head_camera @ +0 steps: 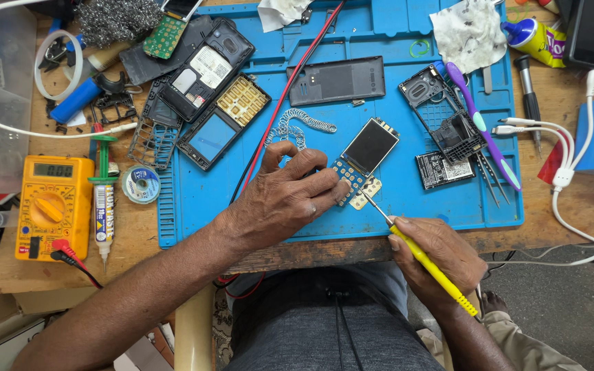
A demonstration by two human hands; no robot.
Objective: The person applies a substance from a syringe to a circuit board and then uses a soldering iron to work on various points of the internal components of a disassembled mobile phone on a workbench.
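Left hand [290,196] pins phone board [355,168]; right hand [438,257] angles yellow screwdriver [424,257]

Bright, even daylight-type light, no hard hotspots. Soft short shadow under the left hand [280,199], falling just below its fingers [324,182] onto the blue mat [407,199]; faint shadow also under the right hand [438,257]. Dull sheen on the phone screen [369,145] just beyond the fingertips, no real glare. Sharp focus around the fingers; slight softness and wide-angle stretch twd frame edges and corners. Lap area below the hands darker. No motion blur.
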